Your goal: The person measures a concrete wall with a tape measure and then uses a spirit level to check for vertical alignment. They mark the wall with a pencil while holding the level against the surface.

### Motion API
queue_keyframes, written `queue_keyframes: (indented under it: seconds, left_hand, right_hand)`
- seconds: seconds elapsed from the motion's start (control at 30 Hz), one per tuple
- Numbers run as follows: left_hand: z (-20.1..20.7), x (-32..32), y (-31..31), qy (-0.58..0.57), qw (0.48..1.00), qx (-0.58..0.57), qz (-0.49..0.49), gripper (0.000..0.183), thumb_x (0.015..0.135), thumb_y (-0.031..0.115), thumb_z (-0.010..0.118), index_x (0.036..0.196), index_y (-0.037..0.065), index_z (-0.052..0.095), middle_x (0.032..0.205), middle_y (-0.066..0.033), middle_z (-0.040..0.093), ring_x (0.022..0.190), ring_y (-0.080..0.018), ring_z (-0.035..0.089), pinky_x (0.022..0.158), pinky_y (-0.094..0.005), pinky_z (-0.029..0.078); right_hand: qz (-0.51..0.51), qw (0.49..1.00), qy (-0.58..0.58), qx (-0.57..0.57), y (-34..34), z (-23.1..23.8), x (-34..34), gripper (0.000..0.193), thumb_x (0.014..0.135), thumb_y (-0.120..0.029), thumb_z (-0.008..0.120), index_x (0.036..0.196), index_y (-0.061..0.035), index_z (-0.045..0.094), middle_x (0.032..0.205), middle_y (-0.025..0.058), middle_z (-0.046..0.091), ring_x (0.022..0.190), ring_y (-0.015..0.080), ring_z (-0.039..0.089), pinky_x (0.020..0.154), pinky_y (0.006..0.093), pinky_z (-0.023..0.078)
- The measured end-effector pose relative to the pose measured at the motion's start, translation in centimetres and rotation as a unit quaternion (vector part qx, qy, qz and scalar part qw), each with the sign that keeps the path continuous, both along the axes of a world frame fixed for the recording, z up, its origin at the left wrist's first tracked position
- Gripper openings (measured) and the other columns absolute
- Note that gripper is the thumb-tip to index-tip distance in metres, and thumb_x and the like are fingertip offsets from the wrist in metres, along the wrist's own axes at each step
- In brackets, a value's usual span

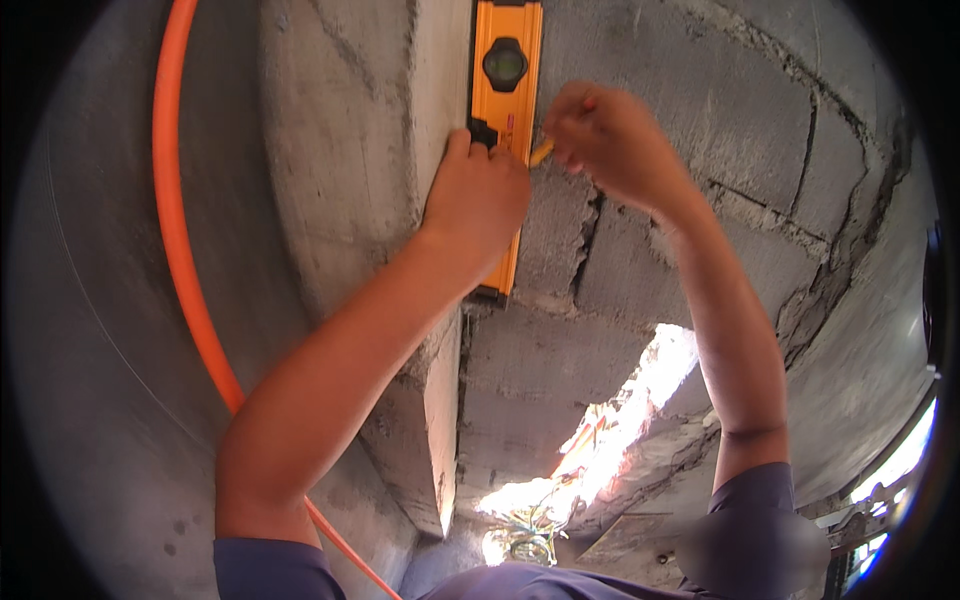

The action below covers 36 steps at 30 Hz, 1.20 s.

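An orange spirit level (506,110) with a dark round vial stands upright against the grey block wall, beside a concrete column. My left hand (478,190) is closed around its middle, fingers wrapped over the black slot at its left edge. Just right of the level, my right hand (610,135) pinches a thin yellow pencil (541,153). The pencil's yellow end points down and left, close to the level's right edge; whether it touches the wall I cannot tell. A red spot shows between the fingers, and motion slightly blurs this hand.
The concrete column (345,130) projects left of the level. A thick orange hose (172,190) curves down the left side and passes behind my left arm. The block wall (640,270) has rough mortar joints and cracks. Bright sunlight falls on tangled wires (530,535) low down.
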<state>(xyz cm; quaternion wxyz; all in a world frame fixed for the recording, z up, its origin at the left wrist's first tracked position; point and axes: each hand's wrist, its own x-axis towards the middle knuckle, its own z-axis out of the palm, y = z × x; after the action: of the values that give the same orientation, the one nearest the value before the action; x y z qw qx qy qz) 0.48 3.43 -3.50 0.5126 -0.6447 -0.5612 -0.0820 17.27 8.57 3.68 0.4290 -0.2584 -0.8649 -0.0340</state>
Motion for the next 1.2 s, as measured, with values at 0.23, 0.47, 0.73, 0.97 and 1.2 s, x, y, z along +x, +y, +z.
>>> queue_keyframes:
  seconds: [0.23, 0.47, 0.73, 0.97, 1.2]
  left_hand:
    - [0.5, 0.4, -0.5, -0.007, 0.998, -0.053, 0.029, 0.034, 0.082, 0.011, 0.076, 0.115, 0.004, 0.068, 0.104, -0.008, 0.071, 0.098, -0.0227, 0.067, 0.1, -0.0398, 0.039]
    - [0.6, 0.6, -0.5, -0.016, 0.999, -0.041, 0.023, 0.035, 0.083, 0.011, 0.075, 0.116, 0.003, 0.068, 0.103, -0.0076, 0.071, 0.098, -0.0222, 0.067, 0.101, -0.0401, 0.039]
    - [0.4, 0.4, -0.2, -0.016, 0.999, -0.035, 0.022, 0.034, 0.083, 0.012, 0.075, 0.115, 0.004, 0.068, 0.103, -0.0072, 0.071, 0.1, -0.0225, 0.067, 0.103, -0.0409, 0.038]
    - [0.4, 0.5, -0.6, -0.025, 0.999, -0.04, 0.005, 0.031, 0.084, 0.01, 0.074, 0.114, 0.004, 0.068, 0.103, -0.0078, 0.07, 0.099, -0.0221, 0.066, 0.101, -0.0408, 0.038]
    - [0.3, 0.4, -0.4, -0.013, 0.999, -0.025, 0.016, 0.03, 0.082, 0.013, 0.076, 0.111, 0.006, 0.07, 0.101, -0.0061, 0.071, 0.098, -0.0212, 0.067, 0.101, -0.0407, 0.038]
  right_hand:
    - [-0.031, 0.943, 0.156, 0.294, 1.0, 4.5, 2.2, 0.02, 0.101, -0.022, 0.063, 0.113, -0.0079, 0.071, 0.092, 0.0101, 0.075, 0.084, 0.023, 0.074, 0.073, 0.0369, 0.058]
    - [-0.154, 0.886, 0.025, 0.436, 1.5, 1.4, -1.5, 0.02, 0.101, -0.02, 0.065, 0.117, -0.0086, 0.067, 0.101, 0.0084, 0.073, 0.09, 0.0254, 0.072, 0.08, 0.0399, 0.057]
    - [-0.105, 0.891, 0.045, 0.439, 0.3, 1.0, -1.7, 0.012, 0.086, -0.012, 0.071, 0.088, -0.0077, 0.06, 0.081, 0.0056, 0.066, 0.079, 0.0267, 0.067, 0.07, 0.0408, 0.047]
    - [0.018, 0.937, 0.091, 0.336, -1.6, 0.0, 0.9, 0.011, 0.089, -0.015, 0.067, 0.095, -0.0056, 0.065, 0.08, 0.011, 0.066, 0.08, 0.0324, 0.065, 0.078, 0.0465, 0.05]
    - [-0.043, 0.956, 0.143, 0.252, 1.6, 8.2, -0.9, 0.042, 0.099, -0.036, 0.064, 0.127, -0.0058, 0.068, 0.103, 0.0178, 0.074, 0.103, 0.039, 0.071, 0.086, 0.0511, 0.056]
